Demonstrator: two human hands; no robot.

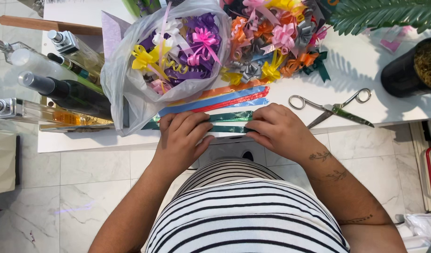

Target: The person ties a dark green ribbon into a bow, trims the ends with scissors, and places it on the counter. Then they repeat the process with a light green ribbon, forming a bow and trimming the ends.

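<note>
At the front edge of a white table (pixel 365 70) lie dark green ribbon strips (pixel 227 122). My left hand (pixel 182 138) presses its fingers down on the strips' left part. My right hand (pixel 277 129) pinches the same green strips at their right end. Just behind them lie flat orange, blue and red ribbon strips (pixel 220 99). Steel scissors (pixel 330 108) lie shut on the table to the right of my right hand, apart from it.
A clear plastic bag of curled ribbon bows (pixel 171 51) stands at the back left, a loose heap of bows (pixel 276 37) beside it. Glass bottles (pixel 56 91) lie at the left. A black plant pot (pixel 410 70) stands at the right.
</note>
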